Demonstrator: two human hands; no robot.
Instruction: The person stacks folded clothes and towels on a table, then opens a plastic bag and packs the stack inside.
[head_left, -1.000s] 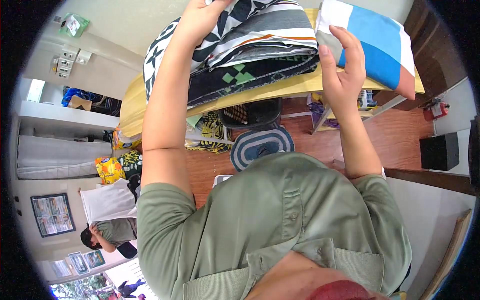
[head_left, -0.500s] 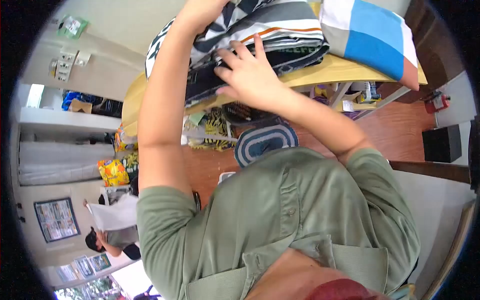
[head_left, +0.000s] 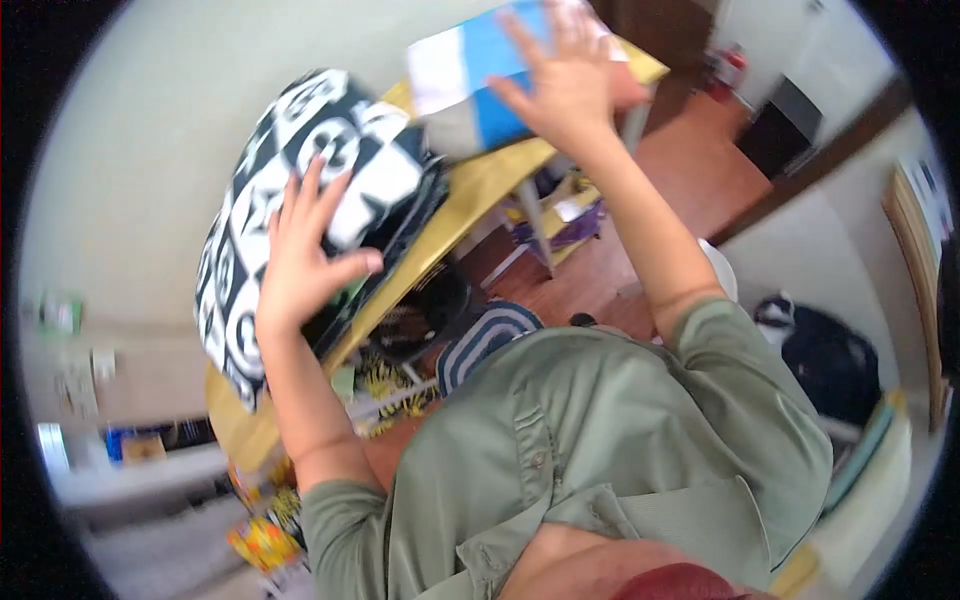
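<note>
My left hand (head_left: 310,250) lies with fingers spread on a folded black-and-white patterned cloth (head_left: 250,215), thick like a blanket. Dark folded layers show along its front edge, beside my left thumb. Over to the right, my right hand (head_left: 565,85) is also open, its fingers spread over a folded cloth (head_left: 490,105) with blue, white, grey and reddish-brown blocks. That hand is slightly blurred; whether the palm presses on the cloth I cannot tell. Both cloths rest on a long yellow board-like tabletop (head_left: 490,185), close beside each other.
Below the tabletop are a dark basket (head_left: 430,310) and shelves with assorted items. An oval blue-and-white rug (head_left: 480,345) lies on the reddish wooden floor (head_left: 690,165). A fire extinguisher (head_left: 730,70) and a black box (head_left: 780,125) stand at the upper right.
My right hand has moved from the dark cloth layers to the colour-block cloth. My left hand now lies flat on the patterned cloth, whose grey striped part no longer shows. The view has rotated.
</note>
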